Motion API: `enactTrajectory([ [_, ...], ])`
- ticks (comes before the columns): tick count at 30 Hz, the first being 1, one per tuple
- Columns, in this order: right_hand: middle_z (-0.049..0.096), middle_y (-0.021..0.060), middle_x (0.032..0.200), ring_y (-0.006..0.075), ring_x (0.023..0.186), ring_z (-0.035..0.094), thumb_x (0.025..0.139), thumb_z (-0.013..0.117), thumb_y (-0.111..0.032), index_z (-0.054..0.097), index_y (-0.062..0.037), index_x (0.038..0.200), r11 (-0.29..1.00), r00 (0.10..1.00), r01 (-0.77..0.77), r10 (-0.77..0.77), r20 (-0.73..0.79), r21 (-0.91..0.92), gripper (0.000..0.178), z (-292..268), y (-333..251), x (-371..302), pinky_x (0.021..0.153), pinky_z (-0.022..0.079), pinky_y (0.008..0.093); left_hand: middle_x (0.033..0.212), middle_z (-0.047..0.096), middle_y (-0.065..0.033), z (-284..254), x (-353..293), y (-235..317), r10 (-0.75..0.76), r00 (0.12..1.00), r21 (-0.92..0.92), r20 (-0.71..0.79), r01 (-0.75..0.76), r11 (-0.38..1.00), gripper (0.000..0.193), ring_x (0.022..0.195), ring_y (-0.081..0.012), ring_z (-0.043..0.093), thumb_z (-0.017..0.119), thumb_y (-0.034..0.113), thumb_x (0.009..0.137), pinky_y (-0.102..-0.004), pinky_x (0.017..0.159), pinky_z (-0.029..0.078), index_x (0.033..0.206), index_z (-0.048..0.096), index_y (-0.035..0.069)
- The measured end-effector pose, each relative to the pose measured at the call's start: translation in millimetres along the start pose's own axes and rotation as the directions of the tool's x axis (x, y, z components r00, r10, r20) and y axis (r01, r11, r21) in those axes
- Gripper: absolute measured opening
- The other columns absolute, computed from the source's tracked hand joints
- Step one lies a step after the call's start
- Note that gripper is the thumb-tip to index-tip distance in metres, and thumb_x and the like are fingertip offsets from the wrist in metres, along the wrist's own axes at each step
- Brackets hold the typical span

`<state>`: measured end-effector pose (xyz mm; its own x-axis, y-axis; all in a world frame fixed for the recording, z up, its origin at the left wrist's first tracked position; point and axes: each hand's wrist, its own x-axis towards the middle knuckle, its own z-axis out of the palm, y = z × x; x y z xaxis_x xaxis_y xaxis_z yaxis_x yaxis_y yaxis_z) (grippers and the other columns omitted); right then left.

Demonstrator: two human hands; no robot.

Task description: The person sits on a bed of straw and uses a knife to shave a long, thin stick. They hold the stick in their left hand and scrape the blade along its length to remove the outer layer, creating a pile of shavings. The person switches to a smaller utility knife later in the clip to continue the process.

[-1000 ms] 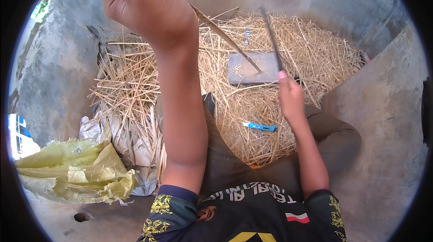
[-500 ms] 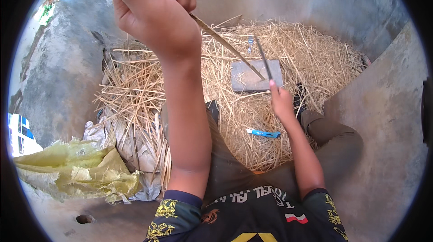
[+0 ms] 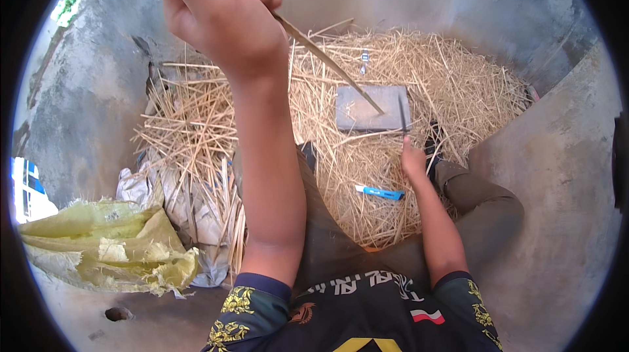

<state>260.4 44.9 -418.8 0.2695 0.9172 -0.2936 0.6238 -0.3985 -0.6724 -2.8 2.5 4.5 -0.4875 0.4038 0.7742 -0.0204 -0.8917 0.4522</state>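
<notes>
High at the upper left, my left hand (image 3: 226, 24) is closed round a long, thin bamboo strip (image 3: 327, 62). The strip slants down to the right, its lower tip over or on a grey rectangular block (image 3: 349, 116); contact is hard to tell. Its upper end runs out of the picture. My right hand (image 3: 413, 160) grips a knife by a handle mostly hidden in the fingers. The dark, narrow blade (image 3: 403, 111) points away from me across the block's right side, slightly blurred and apart from the strip.
Straw-like shavings (image 3: 458, 83) cover the floor round the block. A blue box cutter (image 3: 383, 193) lies between my legs. To the left are loose thin strips (image 3: 190, 126), crumpled grey sheeting (image 3: 141, 185) and a torn yellow sack (image 3: 85, 221). Concrete walls (image 3: 550, 175) stand close by.
My right hand has drawn the knife toward me and slightly right, so its blade now sits lower over the block. My left hand and the strip are almost unmoved.
</notes>
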Motion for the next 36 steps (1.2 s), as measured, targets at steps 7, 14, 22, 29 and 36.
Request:
enactTrajectory([
  [7, 0.047, 0.0010, 0.060, 0.0058, 0.052, 0.046, 0.104, 0.041, -0.042, 0.048, -0.0100, 0.072, 0.511, 0.814, 0.567, -0.468, -0.344, 0.646, 0.046, -85, -139, -94, 0.047, 0.035, 0.0262, 0.057, 0.019, 0.0027, -21, 6, 2, -0.003, 1.000, 0.032, 0.002, 0.003, 0.999, 0.059, 0.046, -0.0112, 0.012, 0.030, 0.069, 0.096, -0.0295, 0.044, 0.013, 0.080, 0.031, 0.013],
  [14, 0.063, 0.0254, 0.077, 0.0395, 0.071, 0.059, 0.100, 0.042, -0.051, 0.063, 0.0044, 0.082, 0.972, 0.973, 0.229, -0.230, -0.014, -0.041, 0.062, 2, -40, -35, 0.069, 0.047, 0.0446, 0.057, 0.019, 0.0021, -6, 2, 1, 0.002, 1.000, 0.066, 0.005, -0.003, 0.998, 0.061, 0.046, -0.0113, 0.013, 0.030, 0.070, 0.095, -0.0289, 0.044, 0.014, 0.080, 0.031, 0.012],
  [22, 0.067, 0.0204, 0.075, 0.0347, 0.066, 0.062, 0.103, 0.044, -0.040, 0.062, 0.0043, 0.096, 0.589, 0.814, 0.558, -0.526, -0.247, 0.584, 0.049, -30, -87, -64, 0.066, 0.047, 0.0464, 0.058, 0.022, 0.0005, -8, 2, 2, 0.076, 0.995, 0.170, -0.057, -0.065, 0.983, 0.061, 0.046, -0.0120, 0.014, 0.028, 0.067, 0.098, -0.0298, 0.044, 0.014, 0.084, 0.034, 0.008],
  [29, 0.061, 0.0257, 0.074, 0.0387, 0.070, 0.061, 0.101, 0.041, -0.049, 0.062, 0.0060, 0.086, 0.952, 0.956, 0.289, -0.293, 0.030, 0.099, 0.061, -11, -72, -48, 0.070, 0.047, 0.0450, 0.059, 0.021, -0.0002, -6, -1, 1, 0.039, 0.998, 0.167, -0.055, -0.030, 0.986, 0.060, 0.049, -0.0127, 0.015, 0.027, 0.065, 0.099, -0.0302, 0.046, 0.013, 0.084, 0.033, 0.008],
  [36, 0.054, 0.0042, 0.061, 0.0165, 0.061, 0.054, 0.104, 0.038, -0.045, 0.058, 0.0001, 0.090, 0.521, 0.730, 0.655, -0.622, -0.282, 0.547, 0.052, -56, -124, -82, 0.059, 0.045, 0.0372, 0.060, 0.021, 0.0003, -16, 3, 7, 0.063, 0.997, 0.190, -0.044, -0.054, 0.980, 0.056, 0.049, -0.0122, 0.014, 0.024, 0.063, 0.101, -0.0300, 0.045, 0.014, 0.082, 0.032, 0.010],
])
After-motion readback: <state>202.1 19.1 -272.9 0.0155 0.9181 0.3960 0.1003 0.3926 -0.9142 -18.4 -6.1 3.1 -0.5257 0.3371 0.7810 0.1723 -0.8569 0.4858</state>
